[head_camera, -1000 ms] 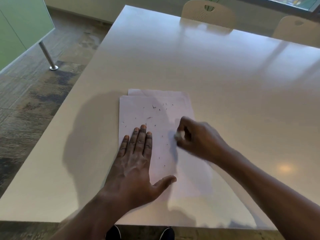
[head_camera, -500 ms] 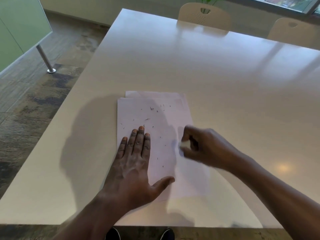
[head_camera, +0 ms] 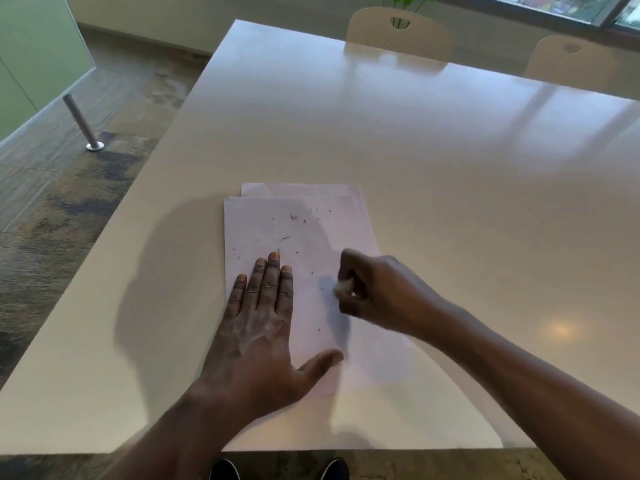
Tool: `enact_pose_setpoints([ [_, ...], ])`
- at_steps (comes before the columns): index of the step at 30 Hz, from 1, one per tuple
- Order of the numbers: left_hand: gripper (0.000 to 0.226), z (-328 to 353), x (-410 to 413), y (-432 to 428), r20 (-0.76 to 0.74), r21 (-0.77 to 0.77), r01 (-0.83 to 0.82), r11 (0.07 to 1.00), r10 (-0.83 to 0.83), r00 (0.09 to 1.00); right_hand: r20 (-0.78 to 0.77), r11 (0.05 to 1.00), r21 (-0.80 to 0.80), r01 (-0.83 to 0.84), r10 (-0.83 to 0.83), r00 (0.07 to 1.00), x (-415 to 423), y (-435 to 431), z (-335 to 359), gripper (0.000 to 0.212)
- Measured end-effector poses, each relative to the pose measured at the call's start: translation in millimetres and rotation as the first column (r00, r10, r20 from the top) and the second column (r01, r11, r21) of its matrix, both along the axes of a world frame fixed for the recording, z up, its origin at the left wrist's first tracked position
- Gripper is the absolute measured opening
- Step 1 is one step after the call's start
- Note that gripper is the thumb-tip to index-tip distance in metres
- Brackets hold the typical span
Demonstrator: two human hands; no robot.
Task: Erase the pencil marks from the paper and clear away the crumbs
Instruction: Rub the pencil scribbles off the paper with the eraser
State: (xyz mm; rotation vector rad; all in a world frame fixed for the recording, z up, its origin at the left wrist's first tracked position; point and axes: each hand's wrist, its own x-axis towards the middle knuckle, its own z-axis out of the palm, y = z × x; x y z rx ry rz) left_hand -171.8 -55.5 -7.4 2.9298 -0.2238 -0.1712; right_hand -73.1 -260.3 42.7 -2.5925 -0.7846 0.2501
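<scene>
A white sheet of paper [head_camera: 311,292] lies on the pale table [head_camera: 415,150], with a second sheet peeking out beneath its far edge. Several dark eraser crumbs [head_camera: 293,216] are scattered over the sheet's upper half. My left hand [head_camera: 263,327] lies flat on the paper's left side, fingers spread, pinning it down. My right hand [head_camera: 377,292] is closed around a small white eraser [head_camera: 343,286], which touches the paper near its right side. The eraser and fingertips are blurred.
Two beige chairs [head_camera: 398,32] [head_camera: 581,64] stand at the table's far edge. The table's left edge drops to patterned carpet, where a metal leg [head_camera: 81,123] of a green partition stands. My shoes show below the near edge.
My right hand with the eraser has shifted back and forth over the paper's right side, ending slightly farther up than half a second ago. My left hand has stayed flat on the sheet.
</scene>
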Motion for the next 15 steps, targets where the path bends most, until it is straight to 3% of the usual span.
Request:
enact_pose_setpoints([
  [6,0.12,2,1,0,-0.013,0.02,0.003,1.0,-0.003,1.0,0.119,0.973,0.015,0.23,-0.231,0.966,50,-2,4,0.018],
  [12,0.121,-2,1,1,0.012,-0.023,-0.007,1.0,0.007,1.0,-0.046,1.0,0.001,0.012,-0.012,0.999,10,10,1,0.022],
  [15,0.12,-1,1,0,0.003,-0.018,-0.004,1.0,0.004,1.0,0.043,0.991,-0.013,0.135,-0.135,0.99,34,7,-1,0.021],
])
